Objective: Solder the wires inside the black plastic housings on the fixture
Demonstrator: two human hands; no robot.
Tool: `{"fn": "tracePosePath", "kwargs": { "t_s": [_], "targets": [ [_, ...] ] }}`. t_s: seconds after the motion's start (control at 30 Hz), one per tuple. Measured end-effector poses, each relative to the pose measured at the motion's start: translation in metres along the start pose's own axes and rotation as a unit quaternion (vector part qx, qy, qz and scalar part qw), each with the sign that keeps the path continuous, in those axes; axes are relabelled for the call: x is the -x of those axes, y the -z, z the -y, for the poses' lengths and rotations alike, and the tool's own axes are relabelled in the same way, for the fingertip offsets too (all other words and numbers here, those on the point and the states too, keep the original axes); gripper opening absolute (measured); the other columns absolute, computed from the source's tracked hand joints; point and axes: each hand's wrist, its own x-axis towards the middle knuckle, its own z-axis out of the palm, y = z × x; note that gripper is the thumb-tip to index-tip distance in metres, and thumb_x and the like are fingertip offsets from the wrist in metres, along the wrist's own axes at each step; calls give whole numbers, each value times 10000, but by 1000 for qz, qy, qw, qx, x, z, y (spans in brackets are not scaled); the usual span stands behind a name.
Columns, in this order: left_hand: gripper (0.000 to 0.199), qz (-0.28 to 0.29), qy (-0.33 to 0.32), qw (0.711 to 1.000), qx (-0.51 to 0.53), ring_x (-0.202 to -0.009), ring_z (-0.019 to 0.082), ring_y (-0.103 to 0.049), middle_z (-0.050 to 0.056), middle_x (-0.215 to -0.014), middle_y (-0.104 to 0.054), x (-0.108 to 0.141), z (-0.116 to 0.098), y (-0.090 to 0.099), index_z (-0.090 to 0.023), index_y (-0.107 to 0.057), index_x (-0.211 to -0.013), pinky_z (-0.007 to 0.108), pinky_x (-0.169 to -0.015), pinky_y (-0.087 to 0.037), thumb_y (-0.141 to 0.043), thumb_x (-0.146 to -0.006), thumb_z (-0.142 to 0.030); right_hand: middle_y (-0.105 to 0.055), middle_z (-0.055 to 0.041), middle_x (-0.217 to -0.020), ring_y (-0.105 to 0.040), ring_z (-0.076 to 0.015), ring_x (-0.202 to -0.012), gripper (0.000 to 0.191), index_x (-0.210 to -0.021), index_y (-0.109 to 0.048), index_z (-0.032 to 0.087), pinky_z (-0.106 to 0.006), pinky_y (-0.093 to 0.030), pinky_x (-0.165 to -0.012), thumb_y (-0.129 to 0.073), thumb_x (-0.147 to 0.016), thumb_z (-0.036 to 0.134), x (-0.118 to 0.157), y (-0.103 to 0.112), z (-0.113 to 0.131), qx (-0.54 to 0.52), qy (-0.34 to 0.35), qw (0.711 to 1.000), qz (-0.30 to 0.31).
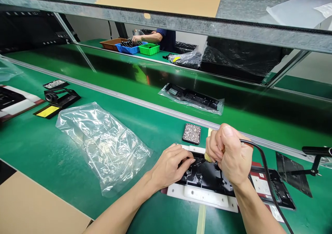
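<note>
A black plastic housing (207,174) lies in a white fixture (204,196) on the green bench. My left hand (172,166) rests at the left end of the housing, thumb and forefinger pinched together over it. Whatever is between those fingertips is too small to tell. My right hand (232,156) is in a fist above the housing, closed around a corded tool that looks like a soldering iron. Its black cable (264,161) runs out over the wrist; the tip is mostly hidden. Behind the fixture sits a small black tray (191,133) of tiny metal parts.
A crumpled clear bag (103,144) lies to the left. Beyond it stands a soldering iron stand (61,100). Another black part (192,98) sits on the green conveyor. A metal shelf (166,28) crosses overhead. Across the line, a co-worker's hand (137,39) reaches over coloured bins.
</note>
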Motion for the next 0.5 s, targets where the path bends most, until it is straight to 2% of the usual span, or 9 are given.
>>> {"fn": "tracePosePath", "kwargs": {
  "t_s": [0.27,0.33,0.43,0.5],
  "targets": [
    [103,-8,-1,1000,-3,-786,164,-556,-4,-870,-670,0,1,0,-182,-613,-955,336,-789,-368,-552,-1033,-208,-383,35,-480,-331,-81,-429,429,-591,-432,191,-244,-274,-412,-537,-972,358,-3,17,2,-14,-52,980,193],
    [98,-8,0,1000,-2,-789,160,-555,-8,-875,-674,0,2,-1,-182,-611,-951,332,-789,-368,-559,-1031,-205,-385,40,-482,-355,-85,-417,411,-593,-439,193,-251,-318,-412,-552,-958,346,-4,18,5,-24,-50,985,162],
    [101,-11,2,1000,-1,-779,154,-546,-11,-859,-669,-1,1,-1,-180,-609,-947,324,-784,-365,-565,-1033,-209,-384,50,-493,-368,-92,-404,385,-629,-452,202,-265,-364,-414,-530,-983,334,-2,17,7,-25,-25,998,57],
    [110,-12,3,1000,-1,-772,153,-541,-9,-847,-665,-1,0,-1,-177,-610,-942,322,-780,-363,-562,-1035,-211,-394,46,-496,-375,-94,-407,378,-641,-456,202,-264,-364,-418,-518,-994,324,2,17,8,-28,-17,998,61]
  ]
}}
